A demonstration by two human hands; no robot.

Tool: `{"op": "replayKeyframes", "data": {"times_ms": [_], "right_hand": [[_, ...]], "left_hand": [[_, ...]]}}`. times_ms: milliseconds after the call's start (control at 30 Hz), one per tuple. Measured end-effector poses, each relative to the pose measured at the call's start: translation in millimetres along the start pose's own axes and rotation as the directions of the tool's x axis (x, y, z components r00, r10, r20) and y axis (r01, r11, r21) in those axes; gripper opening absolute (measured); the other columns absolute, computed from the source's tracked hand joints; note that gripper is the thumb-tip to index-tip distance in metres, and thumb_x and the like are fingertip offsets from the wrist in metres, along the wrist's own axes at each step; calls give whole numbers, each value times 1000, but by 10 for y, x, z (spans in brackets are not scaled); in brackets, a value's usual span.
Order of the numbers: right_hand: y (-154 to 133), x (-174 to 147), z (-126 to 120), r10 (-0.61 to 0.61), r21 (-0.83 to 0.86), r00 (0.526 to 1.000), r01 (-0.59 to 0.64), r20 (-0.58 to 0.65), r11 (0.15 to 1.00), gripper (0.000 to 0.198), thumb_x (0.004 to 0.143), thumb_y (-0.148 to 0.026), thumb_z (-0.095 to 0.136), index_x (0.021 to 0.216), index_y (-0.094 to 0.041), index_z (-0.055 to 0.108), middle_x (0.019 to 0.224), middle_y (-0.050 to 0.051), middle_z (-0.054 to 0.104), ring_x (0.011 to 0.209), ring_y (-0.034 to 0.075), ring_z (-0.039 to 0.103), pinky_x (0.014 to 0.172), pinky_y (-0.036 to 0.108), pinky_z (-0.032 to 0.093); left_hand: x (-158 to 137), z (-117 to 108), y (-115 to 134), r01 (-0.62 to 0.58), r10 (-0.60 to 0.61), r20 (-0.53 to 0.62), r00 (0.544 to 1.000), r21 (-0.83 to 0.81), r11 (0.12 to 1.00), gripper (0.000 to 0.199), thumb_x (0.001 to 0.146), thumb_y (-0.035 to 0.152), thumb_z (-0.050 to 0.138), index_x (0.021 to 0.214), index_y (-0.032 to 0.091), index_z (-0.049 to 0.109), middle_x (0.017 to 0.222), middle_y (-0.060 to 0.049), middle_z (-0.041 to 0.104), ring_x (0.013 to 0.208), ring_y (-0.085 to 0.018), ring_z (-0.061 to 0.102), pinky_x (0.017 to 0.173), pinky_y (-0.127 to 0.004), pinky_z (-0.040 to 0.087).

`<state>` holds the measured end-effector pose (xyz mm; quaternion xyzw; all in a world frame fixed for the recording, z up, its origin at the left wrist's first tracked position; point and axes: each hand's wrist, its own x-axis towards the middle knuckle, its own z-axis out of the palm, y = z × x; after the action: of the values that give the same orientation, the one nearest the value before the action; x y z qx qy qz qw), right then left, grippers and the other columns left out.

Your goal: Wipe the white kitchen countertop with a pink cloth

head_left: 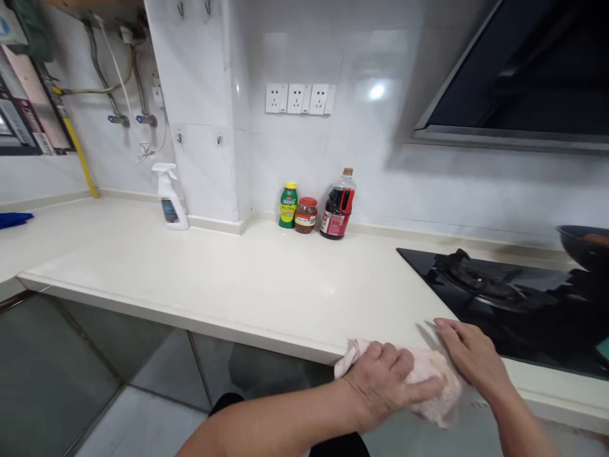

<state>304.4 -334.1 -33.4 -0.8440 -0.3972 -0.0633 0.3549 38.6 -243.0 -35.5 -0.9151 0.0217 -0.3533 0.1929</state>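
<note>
A pale pink cloth (pixel 435 393) lies over the front edge of the white counter (pixel 285 279), with part of it hanging down. My left hand (pixel 387 381) presses on it, fingers curled over the fabric at the counter edge. Just to the right, my right hand (pixel 473 358) rests beside the cloth near the stove's front left side. Its visible fingers are stretched out and hold nothing; the cloth's right end meets or passes behind this hand, I cannot tell which.
A black gas stove (pixel 495 304) with a wok (pixel 585 244) is at right, beneath a dark range hood (pixel 523 82). Along the wall stand a green bottle (pixel 288 206), a red-lidded jar (pixel 306 216), a dark sauce bottle (pixel 337 206) and a white spray bottle (pixel 170 200). A blue cloth (pixel 14 219) lies far left.
</note>
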Motion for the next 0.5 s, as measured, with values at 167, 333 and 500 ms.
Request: {"op": "replayKeyframes", "data": {"times_ms": [167, 333, 500], "right_hand": [[75, 20, 30, -1, -74, 1000, 2, 10, 997, 66, 83, -71, 35, 104, -19, 72, 113, 16, 67, 120, 38, 54, 108, 55, 38], [66, 4, -8, -58, -137, 997, 64, 47, 988, 70, 86, -73, 33, 106, -19, 72, 118, 17, 68, 121, 39, 55, 109, 55, 38], [245, 58, 44, -194, -166, 980, 198, 39, 966, 64, 87, -72, 38, 102, -22, 75, 112, 16, 71, 109, 37, 62, 99, 53, 45]], "left_hand": [[-562, -390, -481, 55, -55, -29, 998, 4, 998, 43, 96, 27, 56, 139, 35, 52, 119, -7, 62, 91, -19, 57, 82, -36, 43], [-1385, -875, -1112, 79, -72, -105, 992, 66, 995, 44, 92, 25, 66, 133, 36, 55, 127, -4, 62, 114, -22, 56, 98, -39, 43], [-2403, -1380, -1831, 112, -115, -4, 993, 240, 964, 34, 89, 26, 68, 121, 36, 63, 129, -4, 64, 127, -24, 52, 112, -45, 33]]}}
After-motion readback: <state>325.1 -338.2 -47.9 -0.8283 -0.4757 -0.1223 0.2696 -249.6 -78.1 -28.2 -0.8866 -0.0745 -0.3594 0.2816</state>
